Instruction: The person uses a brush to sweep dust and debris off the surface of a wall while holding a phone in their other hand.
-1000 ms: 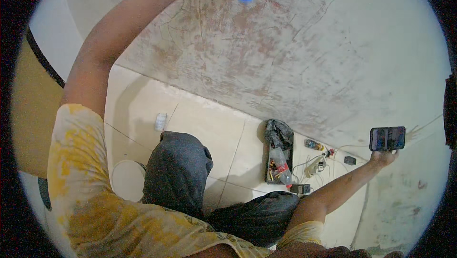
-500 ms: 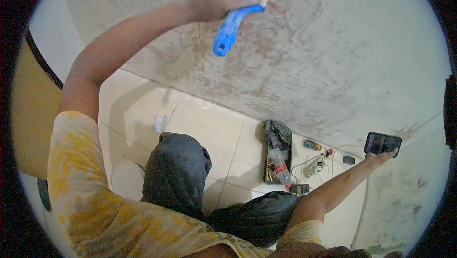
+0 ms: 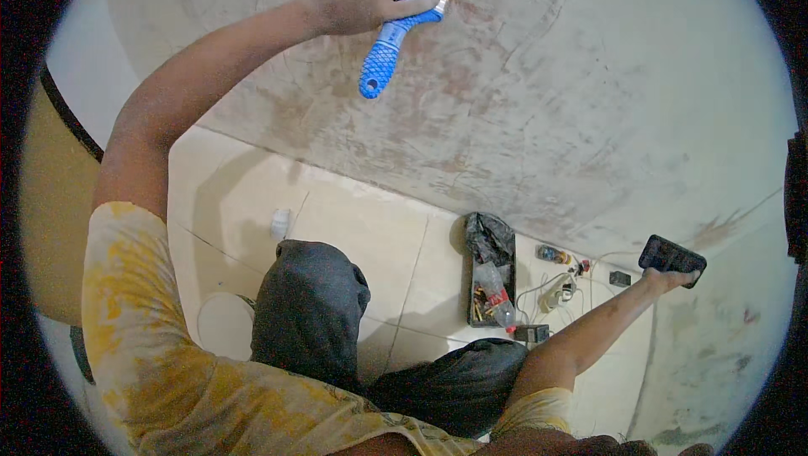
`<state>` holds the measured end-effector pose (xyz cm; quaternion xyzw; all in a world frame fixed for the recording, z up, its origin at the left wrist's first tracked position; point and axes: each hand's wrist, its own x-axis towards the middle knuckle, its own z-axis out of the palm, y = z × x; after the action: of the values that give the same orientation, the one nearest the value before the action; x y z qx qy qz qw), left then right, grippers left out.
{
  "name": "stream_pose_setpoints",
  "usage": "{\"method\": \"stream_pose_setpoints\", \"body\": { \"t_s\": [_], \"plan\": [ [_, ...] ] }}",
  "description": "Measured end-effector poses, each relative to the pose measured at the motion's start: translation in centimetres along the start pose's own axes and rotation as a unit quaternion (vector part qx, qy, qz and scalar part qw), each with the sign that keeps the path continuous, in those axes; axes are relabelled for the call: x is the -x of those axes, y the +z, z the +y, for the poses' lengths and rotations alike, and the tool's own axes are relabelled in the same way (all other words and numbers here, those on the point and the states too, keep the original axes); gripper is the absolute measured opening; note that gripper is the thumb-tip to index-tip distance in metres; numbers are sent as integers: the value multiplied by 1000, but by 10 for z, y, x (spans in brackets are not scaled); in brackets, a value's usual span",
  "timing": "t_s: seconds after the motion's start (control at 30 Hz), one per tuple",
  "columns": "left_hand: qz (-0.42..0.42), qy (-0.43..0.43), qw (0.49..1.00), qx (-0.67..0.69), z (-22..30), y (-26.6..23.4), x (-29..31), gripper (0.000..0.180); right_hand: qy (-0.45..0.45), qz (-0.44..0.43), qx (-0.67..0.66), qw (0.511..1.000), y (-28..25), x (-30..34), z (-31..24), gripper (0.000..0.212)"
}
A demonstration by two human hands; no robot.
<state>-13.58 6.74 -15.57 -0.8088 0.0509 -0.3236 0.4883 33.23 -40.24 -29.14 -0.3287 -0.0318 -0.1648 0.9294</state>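
My left hand [image 3: 364,0] is raised against the grey wall [image 3: 522,111], which carries brown and reddish smears. Its fingers close over the metal band of a wide paintbrush [image 3: 383,53]. The brush has a blue textured handle hanging downward and pale bristles pointing up, close to the wall; whether they touch it I cannot tell. Off to the right, my right hand [image 3: 671,279] grips a dark smartphone [image 3: 672,257] from below, its screen dark.
Beside the wall's foot stands a black tray [image 3: 512,264] holding a black plastic bag [image 3: 488,235] and a clear bottle [image 3: 495,292]. Cables and an extension socket [image 3: 555,294] lie right of it. A white cup [image 3: 280,222] and a round white lid [image 3: 225,321] are on the tiled floor left.
My left hand and the paintbrush have shifted a little to the left. The phone in my right hand has tilted, its right side dipping lower.
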Motion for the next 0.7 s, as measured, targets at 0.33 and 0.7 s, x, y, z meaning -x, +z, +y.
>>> {"method": "stream_pose_setpoints", "body": {
  "t_s": [0.33,0.7],
  "plan": [
    [3,-156,987,-30,-26,-15,-26,40,141,-139,-155,968,-22,-40,2,40],
    [-3,-46,999,0,25,3,22,36,94,-207,-219,949,24,34,-30,54]
  ]
}}
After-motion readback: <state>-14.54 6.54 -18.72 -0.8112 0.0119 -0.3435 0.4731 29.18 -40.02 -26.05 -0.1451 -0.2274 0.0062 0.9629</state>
